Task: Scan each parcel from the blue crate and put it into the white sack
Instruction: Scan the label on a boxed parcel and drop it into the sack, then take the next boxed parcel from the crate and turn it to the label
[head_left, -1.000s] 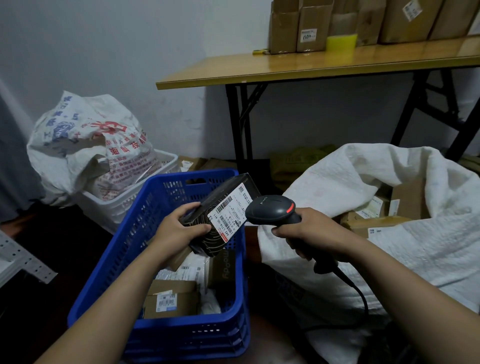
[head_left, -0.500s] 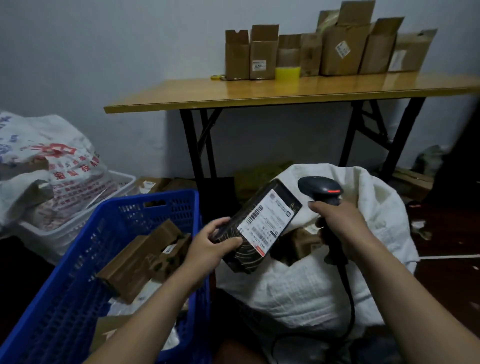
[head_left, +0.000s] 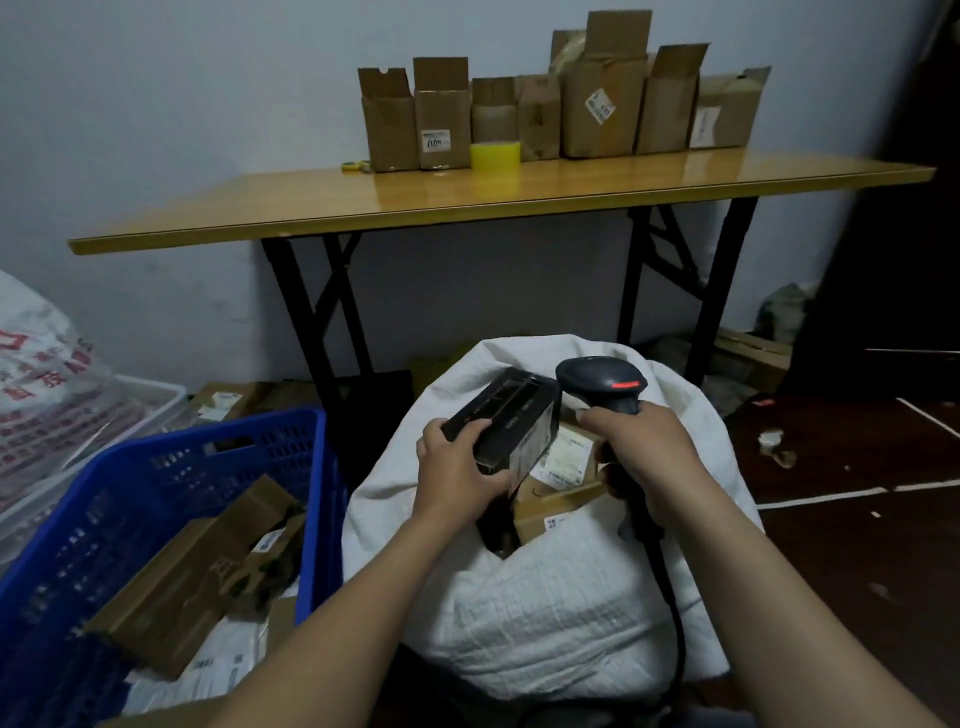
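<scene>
My left hand grips a black boxed parcel over the open mouth of the white sack. The parcel's label side is turned away to the right. My right hand holds a black barcode scanner by its handle, just right of the parcel; its cable runs down across the sack. Brown labelled parcels lie inside the sack under both hands. The blue crate stands at lower left with several cardboard and bagged parcels in it.
A folding wooden table stands behind the sack, carrying open cardboard boxes and a yellow tape roll. A white basket with a printed sack sits far left. Dark floor with scraps lies at right.
My left hand carried the black parcel from over the blue crate rightward to the sack mouth and turned its label away. The scanner hand moved along to the right with it.
</scene>
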